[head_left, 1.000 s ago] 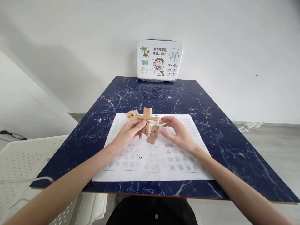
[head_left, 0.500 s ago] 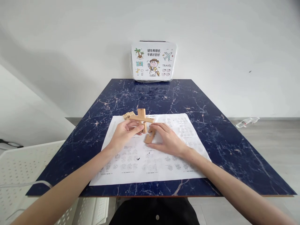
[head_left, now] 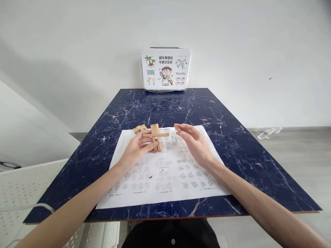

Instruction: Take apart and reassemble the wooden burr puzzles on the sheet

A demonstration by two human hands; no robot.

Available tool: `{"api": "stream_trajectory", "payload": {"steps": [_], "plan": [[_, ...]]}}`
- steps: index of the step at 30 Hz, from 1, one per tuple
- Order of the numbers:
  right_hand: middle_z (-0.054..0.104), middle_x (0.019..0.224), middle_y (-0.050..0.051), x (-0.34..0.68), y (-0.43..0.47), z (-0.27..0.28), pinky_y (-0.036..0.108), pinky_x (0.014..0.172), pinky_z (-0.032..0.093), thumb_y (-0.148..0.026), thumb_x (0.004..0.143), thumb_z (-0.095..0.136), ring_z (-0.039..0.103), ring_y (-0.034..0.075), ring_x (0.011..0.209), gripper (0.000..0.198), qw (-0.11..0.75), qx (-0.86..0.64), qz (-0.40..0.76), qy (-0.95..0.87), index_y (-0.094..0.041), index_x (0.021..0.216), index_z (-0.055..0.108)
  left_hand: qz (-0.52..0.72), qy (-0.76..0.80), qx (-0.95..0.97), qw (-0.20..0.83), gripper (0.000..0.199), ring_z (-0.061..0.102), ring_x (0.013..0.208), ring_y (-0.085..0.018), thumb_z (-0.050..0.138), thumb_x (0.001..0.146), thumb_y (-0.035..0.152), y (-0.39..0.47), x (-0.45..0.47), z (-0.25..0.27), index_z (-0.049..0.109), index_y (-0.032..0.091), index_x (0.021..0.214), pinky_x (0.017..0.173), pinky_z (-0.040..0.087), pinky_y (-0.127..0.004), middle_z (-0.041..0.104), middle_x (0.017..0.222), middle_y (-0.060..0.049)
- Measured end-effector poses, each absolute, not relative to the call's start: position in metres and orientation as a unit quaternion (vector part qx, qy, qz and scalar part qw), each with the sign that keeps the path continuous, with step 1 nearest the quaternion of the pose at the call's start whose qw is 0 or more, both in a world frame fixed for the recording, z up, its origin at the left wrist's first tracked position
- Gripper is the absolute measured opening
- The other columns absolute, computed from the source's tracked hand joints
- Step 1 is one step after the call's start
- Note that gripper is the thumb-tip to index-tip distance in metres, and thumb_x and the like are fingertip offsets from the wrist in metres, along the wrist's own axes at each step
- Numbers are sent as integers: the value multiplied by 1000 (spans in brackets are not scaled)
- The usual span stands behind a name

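Observation:
My left hand [head_left: 138, 146] is closed around crossed wooden puzzle pieces [head_left: 155, 129], one bar standing upright and another lying across it. Thumb and fingers pinch them near the lower part, above the printed sheet. To the right, my right hand [head_left: 195, 142] is raised and holds a small notched wooden puzzle piece [head_left: 177, 128] between thumb and fingertips, apart from the crossed pieces. Most of that piece is hidden by the fingers. Behind my left hand, more wooden pieces [head_left: 140, 128] lie by the top edge of the printed sheet [head_left: 165, 193].
The sheet bears rows of small drawings and lies on a dark blue marbled table [head_left: 165, 110]. A white cartoon-printed case [head_left: 165, 70] stands against the wall at the far edge. White perforated baskets [head_left: 15, 193] are at lower left, and a clear plastic bottle [head_left: 269, 133] lies on the floor right.
My right hand has lifted the notched piece off the sheet, moving it up and right, away from the left hand. The crossed pieces in my left hand have tilted slightly.

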State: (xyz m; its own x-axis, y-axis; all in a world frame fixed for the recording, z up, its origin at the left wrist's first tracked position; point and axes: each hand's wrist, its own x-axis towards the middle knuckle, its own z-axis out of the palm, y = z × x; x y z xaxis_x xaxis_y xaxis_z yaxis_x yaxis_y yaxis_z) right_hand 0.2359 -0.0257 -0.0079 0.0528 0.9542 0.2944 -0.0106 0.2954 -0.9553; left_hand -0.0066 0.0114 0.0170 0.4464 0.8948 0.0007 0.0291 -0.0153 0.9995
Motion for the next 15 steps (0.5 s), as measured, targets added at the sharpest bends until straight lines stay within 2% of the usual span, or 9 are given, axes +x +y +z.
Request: {"api": "stream_trajectory", "payload": {"steps": [3,7,12,15], "plan": [[65,148,9,231,-27,-8,56,124,42,-51,94,73,58,29,142,38,609,-364,482,-515,-29,124,64,351,383,627,580,55,77,95,-23,85,86,37,9,-4,17,61,19,131,83,66,-38,77,111,-9],[64,149,8,224,-33,-7,55,126,39,-48,91,79,55,30,144,42,581,-346,542,-499,-29,127,68,353,402,631,561,56,77,101,-26,85,85,37,7,-2,18,62,18,132,87,66,-42,77,116,-11],[65,148,5,223,-36,-7,56,128,35,-44,86,85,54,30,145,51,565,-343,544,-517,-32,132,67,355,397,637,558,57,78,93,-25,85,86,37,6,-3,19,61,18,133,89,66,-46,80,109,-9],[62,151,6,223,-37,-6,57,129,34,-41,83,88,53,30,146,60,560,-335,542,-530,-34,137,64,361,394,640,552,58,79,95,-27,85,85,38,7,-4,17,61,19,134,90,66,-46,81,108,-9]]}}
